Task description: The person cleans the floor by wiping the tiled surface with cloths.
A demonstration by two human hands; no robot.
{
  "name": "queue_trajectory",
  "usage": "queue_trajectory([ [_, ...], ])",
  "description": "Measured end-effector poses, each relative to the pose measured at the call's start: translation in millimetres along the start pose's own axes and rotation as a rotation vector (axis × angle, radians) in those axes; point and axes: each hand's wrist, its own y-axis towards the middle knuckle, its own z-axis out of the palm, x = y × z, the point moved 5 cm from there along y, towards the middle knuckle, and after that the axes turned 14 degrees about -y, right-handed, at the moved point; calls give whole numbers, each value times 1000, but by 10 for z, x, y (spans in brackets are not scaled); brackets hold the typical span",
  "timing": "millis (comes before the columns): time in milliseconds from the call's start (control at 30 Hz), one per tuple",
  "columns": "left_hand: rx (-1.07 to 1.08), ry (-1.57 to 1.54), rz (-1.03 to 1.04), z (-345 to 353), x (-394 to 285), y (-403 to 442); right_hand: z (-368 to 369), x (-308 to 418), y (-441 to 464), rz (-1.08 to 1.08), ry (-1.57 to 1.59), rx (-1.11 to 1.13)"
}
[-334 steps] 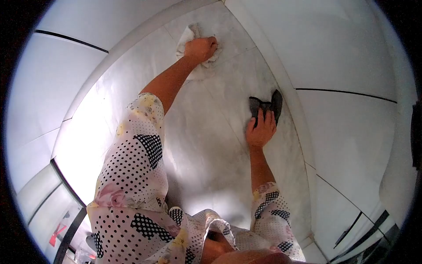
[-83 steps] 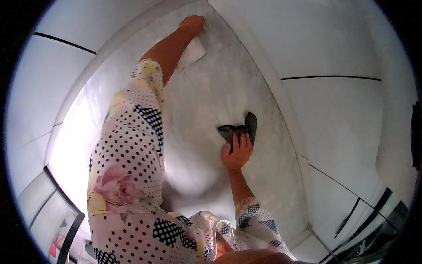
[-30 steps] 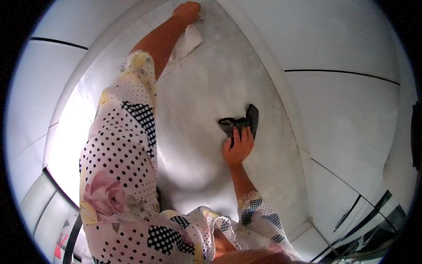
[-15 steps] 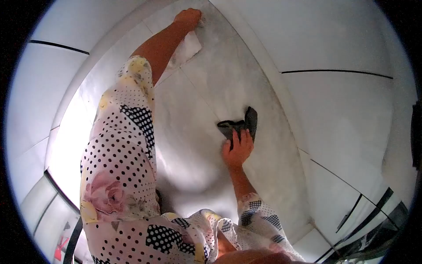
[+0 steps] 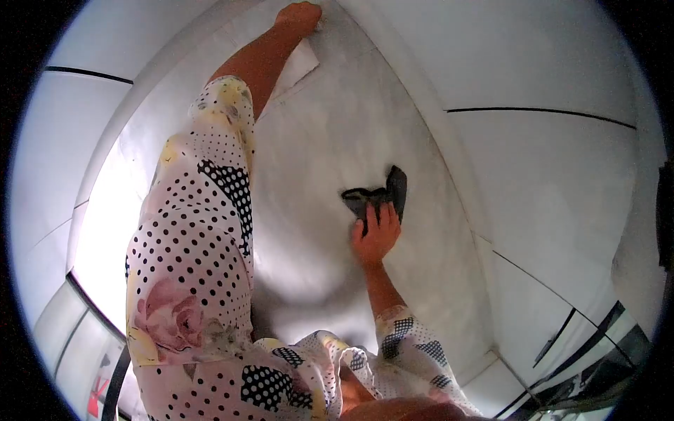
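My left hand (image 5: 298,19) is at the far end of the pale floor, its arm stretched out. Its fingers are curled into a fist against the surface, and whatever they may hold is hidden. Just below that hand lies a pale flat patch (image 5: 300,64); its material is unclear, and the forearm covers part of it. Nearer to me, my right hand (image 5: 376,235) presses down on a dark grey cloth (image 5: 379,198) with black edging. The cloth is bunched, with one flap pointing up and to the right beyond the fingertips.
White panels (image 5: 533,168) with dark seams rise along the right, and similar white panels (image 5: 84,133) line the left. The pale tiled floor (image 5: 316,140) runs between them. Bright light glares at the left. Dark glossy fittings (image 5: 597,379) stand at the lower right.
The left hand has shifted slightly up and left in view. The right hand and cloth appear a little further left and up, while the whole view has also moved slightly.
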Motion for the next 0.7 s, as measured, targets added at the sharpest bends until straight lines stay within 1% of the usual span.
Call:
queue_trajectory([
  [100,9,-103,69,186,190,127,0,25,-3,4,2,-11],
  [200,14,106,369,105,112,-138,-16,52,-15,10,5,-24],
  [300,-25,102,194,58,104,-12,-13,19,-19,3,10,-27],
  [367,-40,-2,116,-6,29,-85,25,25,-40,0,7,-68],
  [400,-45,-49,78,-47,16,-134,56,17,-57,2,7,-46],
  [500,66,-19,79,-65,15,-199,9,36,-18,13,15,-7],
  [600,-55,-44,154,6,88,-25,-28,55,-40,9,21,-17],
  [700,-42,-4,168,49,-3,-44,52,-8,-51,-8,-1,-41],
])
